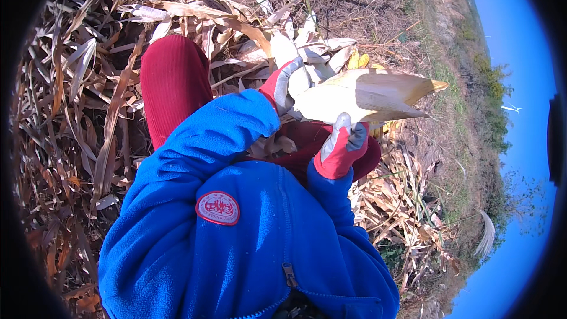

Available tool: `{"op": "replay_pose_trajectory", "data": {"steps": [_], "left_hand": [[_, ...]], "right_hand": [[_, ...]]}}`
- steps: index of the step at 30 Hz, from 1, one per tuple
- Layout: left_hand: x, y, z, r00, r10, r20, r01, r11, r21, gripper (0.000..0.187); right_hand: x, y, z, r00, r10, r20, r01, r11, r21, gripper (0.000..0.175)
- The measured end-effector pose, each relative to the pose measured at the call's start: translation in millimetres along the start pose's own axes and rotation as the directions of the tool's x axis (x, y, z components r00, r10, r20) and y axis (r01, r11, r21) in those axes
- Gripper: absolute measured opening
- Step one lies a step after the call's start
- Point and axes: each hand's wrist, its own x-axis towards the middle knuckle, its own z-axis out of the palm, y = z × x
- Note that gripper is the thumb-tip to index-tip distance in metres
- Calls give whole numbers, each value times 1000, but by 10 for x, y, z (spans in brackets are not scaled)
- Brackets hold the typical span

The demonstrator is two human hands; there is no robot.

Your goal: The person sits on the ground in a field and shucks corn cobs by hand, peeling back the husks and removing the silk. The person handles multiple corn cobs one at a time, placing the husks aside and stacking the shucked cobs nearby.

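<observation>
My left hand (284,86), in a red glove with a grey palm, grips the left end of a large pale corn husk (367,95). The husk points to the right, its dry tip brownish, and it hides whether an ear is inside. Under its lower edge, my right hand (343,144), gloved alike, pinches it with the thumb on top. Yellow corn ears (358,60) lie just beyond the husk, and a little more yellow shows below it. Overexposed white husks (314,48) lie behind my left hand.
Dry corn stalks and leaves (97,110) cover the ground at the left; more leaf litter (398,204) lies at the right. My knees in red trousers (175,79) are bent on both sides. Dry grass, shrubs (489,102) and a distant wind turbine (512,108) stand at the far right.
</observation>
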Motion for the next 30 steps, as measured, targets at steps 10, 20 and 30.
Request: {"op": "replay_pose_trajectory", "data": {"steps": [10,20,30], "left_hand": [[41,-36,-295,975,-6,222,-56,960,273,34],[52,-136,-633,953,76,292,-228,814,534,26],[-109,-222,-198,971,65,231,-82,995,65,40]], "right_hand": [[212,781,94,843,105,528,-116,993,-12,94],[155,636,441,853,327,406,-443,865,236,34],[395,614,134,889,-31,457,12,999,44,31]]}}
